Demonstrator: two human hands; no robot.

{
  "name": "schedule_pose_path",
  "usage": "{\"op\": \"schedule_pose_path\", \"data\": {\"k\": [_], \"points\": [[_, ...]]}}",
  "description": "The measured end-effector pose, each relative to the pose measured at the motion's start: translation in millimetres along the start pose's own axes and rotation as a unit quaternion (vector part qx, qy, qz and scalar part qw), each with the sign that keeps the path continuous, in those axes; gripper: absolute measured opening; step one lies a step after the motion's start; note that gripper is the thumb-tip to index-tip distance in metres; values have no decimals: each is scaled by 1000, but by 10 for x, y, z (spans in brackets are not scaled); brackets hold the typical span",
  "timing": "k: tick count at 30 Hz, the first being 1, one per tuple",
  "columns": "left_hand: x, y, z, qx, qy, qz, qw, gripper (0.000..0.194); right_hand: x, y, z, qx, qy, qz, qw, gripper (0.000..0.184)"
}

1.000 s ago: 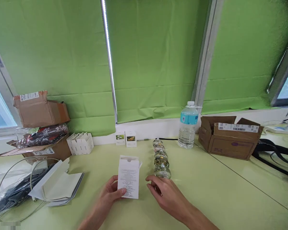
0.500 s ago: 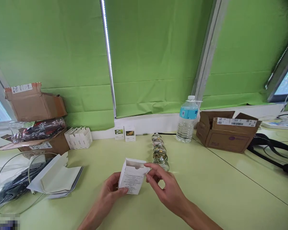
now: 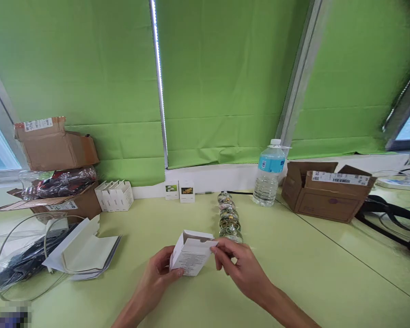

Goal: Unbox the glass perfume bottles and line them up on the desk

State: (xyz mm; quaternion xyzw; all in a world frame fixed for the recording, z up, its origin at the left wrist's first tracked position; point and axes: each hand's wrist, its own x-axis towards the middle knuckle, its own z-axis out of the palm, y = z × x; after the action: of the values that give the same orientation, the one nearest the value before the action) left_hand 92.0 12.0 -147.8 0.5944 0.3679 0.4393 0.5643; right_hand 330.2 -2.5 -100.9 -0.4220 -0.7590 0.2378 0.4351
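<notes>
A small white carton [image 3: 193,256] with printed text on its front is held above the table, its top open and tilted toward me. My left hand [image 3: 162,269] grips it by the lower left side, thumb on the printed face. At its upper right corner, my right hand [image 3: 237,262] pinches the edge or a flap with thumb and forefinger. Just behind the carton, a row of small round glass bottles [image 3: 229,218] runs away from me. Two closed white boxes with plant pictures, one of them a yellow-flower box [image 3: 187,192], stand by the wall.
Several white cartons [image 3: 115,197] stand in a row at the back left, beside stacked cardboard boxes [image 3: 59,152]. Papers [image 3: 87,253] and a cable lie at left. A water bottle [image 3: 269,175], an open cardboard box [image 3: 328,196] and black straps [image 3: 392,214] are at right.
The carton has tipped so its open top shows less of the inside. My right hand has shifted slightly down and right along its upper right corner. The view has turned slightly.
</notes>
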Motion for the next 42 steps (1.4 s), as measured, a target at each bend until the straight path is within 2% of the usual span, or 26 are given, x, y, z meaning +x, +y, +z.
{"op": "schedule_pose_path", "data": {"k": [4, 7, 10, 13, 15, 19, 22, 26, 28, 32, 39, 42], "points": [[-17, 9, 29, 46, 14, 6, 999, 33, -5, -100, -172, 24, 136, -17, 990, 23], [-31, -7, 32, 94, 40, 7, 995, 32, -5, -125, -221, 78, 187, -5, 979, 21], [-58, 4, 49, 60, 24, 3, 998, 43, -7, -100, -154, 109, 166, 11, 980, 21], [-88, 47, 110, 3, -18, 2, 1000, 48, -22, -68, -26, 127, 137, 20, 982, 21], [-101, 70, 155, 6, -36, 5, 999, 50, -38, -59, 47, 143, 117, 29, 982, 23], [-97, 76, 183, 52, -4, -10, 999, 49, -59, -91, 67, 108, 71, 28, 991, 22], [-87, 93, 165, 67, -7, -7, 998, 48, -59, -137, -12, 56, 100, -6, 993, 20], [-95, 161, 163, 78, -20, 0, 997, 43, -51, -164, -66, 57, 153, -17, 986, 19], [-99, 181, 153, 70, -24, 3, 997, 42, -43, -157, -46, 50, 148, -14, 988, 19], [-93, 181, 96, 35, -17, 8, 999, 40, -32, -133, -23, 20, 100, -11, 995, 19], [-122, 259, 134, 77, -29, 0, 997, 31, -40, -143, -98, 34, 152, -30, 987, 16], [-144, 297, 134, 101, -18, 3, 995, 31, -52, -153, -73, 8, 134, -49, 990, 13]]}}
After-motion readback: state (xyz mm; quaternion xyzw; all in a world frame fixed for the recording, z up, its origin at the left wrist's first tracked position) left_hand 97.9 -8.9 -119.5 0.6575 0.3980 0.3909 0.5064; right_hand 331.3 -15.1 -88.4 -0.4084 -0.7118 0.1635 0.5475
